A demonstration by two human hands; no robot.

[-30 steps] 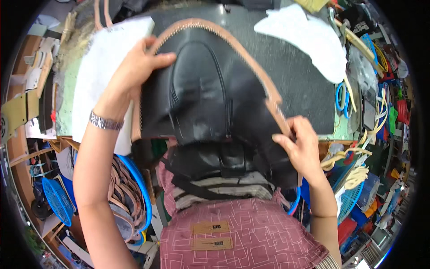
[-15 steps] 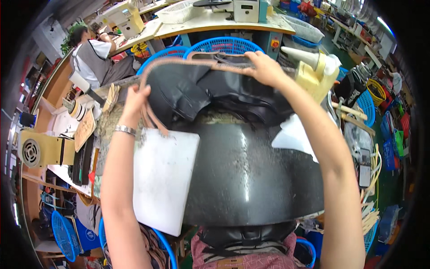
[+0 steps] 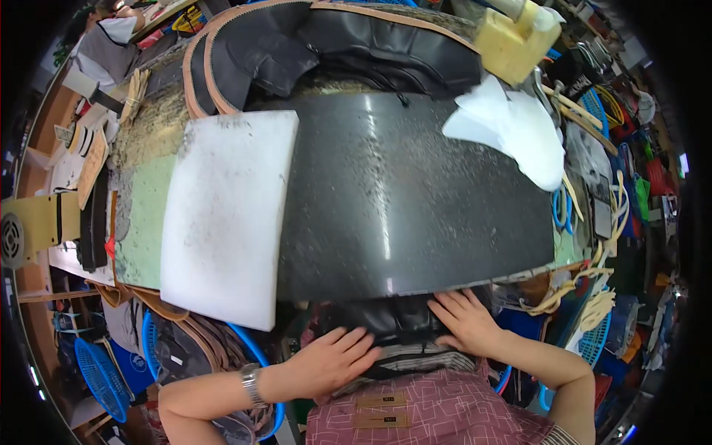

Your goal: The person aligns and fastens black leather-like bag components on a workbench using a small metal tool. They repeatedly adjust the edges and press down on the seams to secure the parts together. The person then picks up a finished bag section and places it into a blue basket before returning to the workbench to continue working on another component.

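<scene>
My left hand [image 3: 330,362], with a metal watch on the wrist, lies flat with its fingers stretched at the left side of a black leather-like piece [image 3: 400,320] on my lap. On that piece's right side rests my right hand [image 3: 469,324], fingers spread, close to the table's front edge. Neither hand grips anything. At the far side of the table, black leather-like panels [image 3: 356,41] with tan, toothed edging lie in a curved heap. A dark, smooth board [image 3: 415,200] spans the middle, and a thick white slab [image 3: 226,215] sits left of it.
White sheet pieces [image 3: 512,126] overlap the board's right side. Beyond them stand a yellow container [image 3: 512,44], blue-handled scissors [image 3: 561,210] and a phone [image 3: 602,208]. Blue baskets [image 3: 100,378] are below at left. A co-worker [image 3: 107,48] sits at far left.
Both my hands have let go of the tan-edged black panels at the far side and come back to my lap. The view has tilted down; the panels now lie on the table.
</scene>
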